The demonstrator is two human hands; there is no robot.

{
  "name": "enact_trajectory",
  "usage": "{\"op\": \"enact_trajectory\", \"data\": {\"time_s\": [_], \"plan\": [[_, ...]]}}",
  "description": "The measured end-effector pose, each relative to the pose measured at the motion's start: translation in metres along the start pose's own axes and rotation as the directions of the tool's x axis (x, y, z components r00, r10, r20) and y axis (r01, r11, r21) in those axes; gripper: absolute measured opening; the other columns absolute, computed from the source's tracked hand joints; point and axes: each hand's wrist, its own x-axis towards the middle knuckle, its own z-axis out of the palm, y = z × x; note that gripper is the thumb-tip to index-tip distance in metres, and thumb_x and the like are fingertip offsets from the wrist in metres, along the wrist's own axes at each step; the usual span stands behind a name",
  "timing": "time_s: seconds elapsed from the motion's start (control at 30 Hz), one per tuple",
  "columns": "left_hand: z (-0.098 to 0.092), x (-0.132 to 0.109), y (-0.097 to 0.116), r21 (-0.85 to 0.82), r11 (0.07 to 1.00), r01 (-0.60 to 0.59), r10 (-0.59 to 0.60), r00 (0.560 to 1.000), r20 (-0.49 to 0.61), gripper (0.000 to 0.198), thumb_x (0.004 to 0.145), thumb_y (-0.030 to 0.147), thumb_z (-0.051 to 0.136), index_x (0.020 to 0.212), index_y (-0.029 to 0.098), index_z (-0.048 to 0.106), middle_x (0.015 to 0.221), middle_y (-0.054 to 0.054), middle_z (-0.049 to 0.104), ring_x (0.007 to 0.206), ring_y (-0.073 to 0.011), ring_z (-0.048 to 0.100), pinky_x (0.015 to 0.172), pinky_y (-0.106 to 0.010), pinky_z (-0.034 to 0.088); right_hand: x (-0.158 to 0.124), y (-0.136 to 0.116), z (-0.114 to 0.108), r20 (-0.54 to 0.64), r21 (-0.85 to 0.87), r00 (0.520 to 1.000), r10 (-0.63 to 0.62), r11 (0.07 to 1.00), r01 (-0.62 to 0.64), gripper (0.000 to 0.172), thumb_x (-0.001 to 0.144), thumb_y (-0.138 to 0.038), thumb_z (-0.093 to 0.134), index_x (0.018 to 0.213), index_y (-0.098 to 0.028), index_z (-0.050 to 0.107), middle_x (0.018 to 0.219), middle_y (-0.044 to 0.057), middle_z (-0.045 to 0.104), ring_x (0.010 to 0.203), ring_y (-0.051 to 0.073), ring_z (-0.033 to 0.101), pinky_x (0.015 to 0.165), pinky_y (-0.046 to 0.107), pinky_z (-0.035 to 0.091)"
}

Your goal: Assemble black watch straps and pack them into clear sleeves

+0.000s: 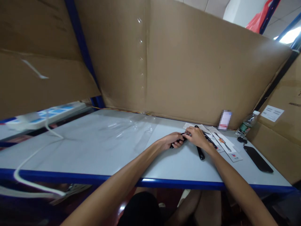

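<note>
My left hand (174,140) is closed around the handle of a black-handled tool (172,146), held just above the table. The fingers of my right hand (194,135) pinch at the other end of this tool, and they hide most of its head, so its exact kind does not show. Below my right hand, a second black handle (201,154) lies on the table, its upper part under the hand. Another slim black tool (211,141) rests just right of the hand, on printed cards (231,152) that bear a picture of a long tool.
A phone (258,159) lies at the right, with small black round objects (242,140) and a water bottle (248,123) behind it. Clear plastic wrap (143,131) lies left of my hands. A cardboard wall (178,69) closes the back; a white cable (35,153) crosses the left edge.
</note>
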Motion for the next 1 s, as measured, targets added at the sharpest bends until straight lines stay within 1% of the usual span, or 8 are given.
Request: {"op": "enact_trajectory", "data": {"time_s": [0.2, 0.33, 0.43, 0.53, 0.63, 0.83, 0.93, 1.0], "plan": [[-0.0020, 0.0005, -0.0001, 0.005, 1.000, 0.004, -0.004, 1.000, 0.011, 0.019, 0.079, 0.011, 0.054, 0.078, 0.021, 0.038, 0.058, 0.009, 0.033, 0.041, -0.0026, 0.022, 0.039, -0.015, 0.010, 0.0002, -0.0015, 0.0053, -0.019, 0.004, 1.000, 0.010, 1.000, -0.009, 0.032, 0.097, -0.030, 0.061, 0.069, -0.018, 0.070, 0.072, 0.002, 0.067, 0.068, 0.014, 0.056, 0.065, 0.026, 0.032], [-0.0017, -0.0003, 0.0002, -0.014, 1.000, 0.007, -0.007, 1.000, 0.012, 0.020, 0.079, 0.010, 0.053, 0.078, 0.022, 0.036, 0.058, 0.009, 0.032, 0.041, -0.0025, 0.021, 0.039, -0.015, 0.009, 0.0010, 0.0009, 0.0052, -0.011, 0.081, 0.998, 0.066, 0.995, -0.065, 0.028, 0.094, -0.029, 0.065, 0.069, -0.018, 0.071, 0.066, 0.000, 0.066, 0.063, 0.013, 0.053, 0.062, 0.025, 0.031], [-0.0005, -0.0009, 0.0005, -0.015, 1.000, 0.004, -0.004, 1.000, 0.002, 0.018, 0.078, 0.009, 0.052, 0.079, 0.021, 0.038, 0.059, 0.008, 0.033, 0.041, -0.0026, 0.022, 0.039, -0.015, 0.010, 0.0005, -0.0001, 0.0033, -0.040, 0.111, 0.995, 0.093, 0.990, -0.088, 0.010, 0.089, -0.029, 0.071, 0.087, -0.019, 0.074, 0.069, -0.002, 0.066, 0.063, 0.013, 0.054, 0.063, 0.024, 0.033], [0.0001, -0.0009, 0.0006, -0.013, 1.000, -0.001, 0.001, 1.000, -0.002, 0.016, 0.076, 0.009, 0.052, 0.079, 0.020, 0.041, 0.059, 0.008, 0.034, 0.042, -0.0025, 0.022, 0.038, -0.014, 0.011, -0.0006, -0.0028, 0.0004, -0.032, 0.113, 0.999, 0.011, 0.994, -0.008, 0.017, 0.087, -0.023, 0.071, 0.103, -0.022, 0.074, 0.077, -0.001, 0.067, 0.069, 0.013, 0.057, 0.067, 0.024, 0.037], [-0.0001, -0.0006, 0.0005, -0.011, 1.000, -0.002, 0.002, 1.000, -0.003, 0.015, 0.076, 0.009, 0.052, 0.078, 0.019, 0.041, 0.059, 0.008, 0.034, 0.042, -0.0024, 0.022, 0.038, -0.014, 0.011, -0.0014, -0.0038, -0.0020, 0.013, 0.082, 0.999, -0.051, 0.995, 0.050, 0.017, 0.086, -0.019, 0.068, 0.101, -0.023, 0.076, 0.081, 0.000, 0.067, 0.073, 0.014, 0.058, 0.070, 0.025, 0.038], [-0.0004, -0.0006, 0.0005, -0.010, 1.000, -0.008, 0.008, 1.000, 0.004, 0.016, 0.076, 0.009, 0.053, 0.080, 0.019, 0.042, 0.059, 0.009, 0.033, 0.042, -0.0028, 0.022, 0.038, -0.014, 0.011, -0.0006, -0.0005, -0.0038, 0.013, 0.065, 1.000, -0.018, 0.998, 0.017, 0.014, 0.088, -0.021, 0.070, 0.101, -0.022, 0.075, 0.082, 0.001, 0.068, 0.074, 0.015, 0.058, 0.070, 0.025, 0.037], [0.0001, -0.0012, 0.0011, 0.012, 1.000, 0.007, -0.007, 1.000, 0.002, 0.016, 0.076, 0.009, 0.052, 0.079, 0.020, 0.041, 0.059, 0.008, 0.035, 0.041, -0.0023, 0.022, 0.038, -0.014, 0.011, 0.0003, 0.0002, -0.0023, 0.001, 0.031, 1.000, -0.003, 1.000, 0.003, 0.008, 0.089, -0.027, 0.072, 0.091, -0.019, 0.073, 0.080, 0.001, 0.068, 0.074, 0.015, 0.058, 0.068, 0.025, 0.035], [0.0003, -0.0015, 0.0012, 0.022, 1.000, 0.014, -0.014, 1.000, 0.005, 0.016, 0.077, 0.009, 0.051, 0.078, 0.020, 0.039, 0.059, 0.008, 0.035, 0.041, -0.0021, 0.022, 0.038, -0.014, 0.011, 0.0007, -0.0001, -0.0003, -0.010, 0.005, 1.000, 0.022, 1.000, -0.022, 0.016, 0.092, -0.029, 0.069, 0.081, -0.018, 0.072, 0.079, 0.003, 0.068, 0.073, 0.015, 0.057, 0.067, 0.025, 0.034]]}}
